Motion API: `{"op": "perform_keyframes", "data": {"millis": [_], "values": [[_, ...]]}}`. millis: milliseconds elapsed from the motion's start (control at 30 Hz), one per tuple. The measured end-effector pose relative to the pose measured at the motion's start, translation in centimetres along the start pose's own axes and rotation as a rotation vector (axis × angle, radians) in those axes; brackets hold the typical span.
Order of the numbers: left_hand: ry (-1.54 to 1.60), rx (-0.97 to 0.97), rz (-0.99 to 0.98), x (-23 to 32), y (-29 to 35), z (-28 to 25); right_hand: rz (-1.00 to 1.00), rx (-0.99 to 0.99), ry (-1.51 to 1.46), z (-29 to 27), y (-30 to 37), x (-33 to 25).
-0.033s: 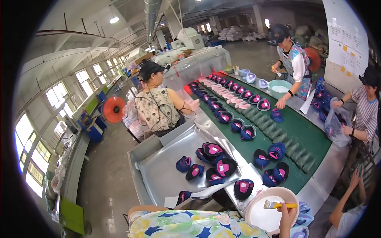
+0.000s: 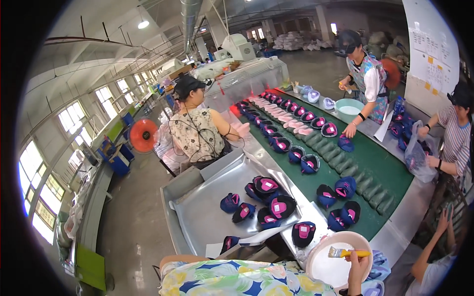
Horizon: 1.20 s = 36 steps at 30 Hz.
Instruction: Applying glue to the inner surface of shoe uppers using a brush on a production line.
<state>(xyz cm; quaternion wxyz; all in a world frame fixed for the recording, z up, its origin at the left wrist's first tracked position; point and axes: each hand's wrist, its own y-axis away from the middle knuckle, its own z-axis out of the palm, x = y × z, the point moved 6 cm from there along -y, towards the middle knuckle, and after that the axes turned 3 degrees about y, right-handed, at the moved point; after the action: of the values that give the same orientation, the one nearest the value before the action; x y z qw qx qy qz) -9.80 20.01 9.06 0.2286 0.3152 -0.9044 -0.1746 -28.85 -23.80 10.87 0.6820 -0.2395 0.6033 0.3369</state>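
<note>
My right hand (image 2: 357,272) is closed around the yellow handle of a flat paintbrush (image 2: 363,253). The brush lies level over a pale round tub (image 2: 364,239) with white liquid in it, its bristles pointing left. Beside the tub's far left rim stands a dark blue shoe upper (image 2: 302,234) with black lining and a pink label piece inside. Pale blue-violet uppers (image 2: 378,267) lie at the tub's right, partly hidden. Only part of my left arm (image 2: 185,258) shows at the lower edge; my left hand is out of the picture.
A metal tray table (image 2: 207,197) at the left bears several dark shoe uppers. Rows of uppers and pink and dark shoe lasts lie on the green conveyor belt (image 2: 390,172). Co-workers stand left and right of it; one reaches to an upper (image 2: 345,143). An orange fan (image 2: 143,135) stands at left.
</note>
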Motion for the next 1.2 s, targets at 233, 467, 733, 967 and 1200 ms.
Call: {"op": "perform_keyframes", "data": {"millis": [233, 467, 733, 967, 1200], "values": [[-0.074, 0.061, -0.106, 2.2, 2.6, -0.4, -0.005, -0.168, -0.082, 3.8, -1.0, -2.1], [-0.186, -0.145, -0.005, 2.6, -2.1, -0.4, -0.017, -0.021, 0.003, 0.9, -1.0, 1.7], [0.094, 0.177, 0.204, 1.6, -23.5, -6.3, 0.267, 0.412, -0.03, -4.9, 4.9, 9.5], [-0.017, 0.369, 0.375, 1.6, -44.7, -8.5, 0.399, 0.599, 0.097, -4.9, 9.6, 10.9], [-0.315, 0.167, 0.025, 0.5, -51.8, -5.0, 0.463, 0.636, 0.134, -2.0, 7.1, 12.2]]}}
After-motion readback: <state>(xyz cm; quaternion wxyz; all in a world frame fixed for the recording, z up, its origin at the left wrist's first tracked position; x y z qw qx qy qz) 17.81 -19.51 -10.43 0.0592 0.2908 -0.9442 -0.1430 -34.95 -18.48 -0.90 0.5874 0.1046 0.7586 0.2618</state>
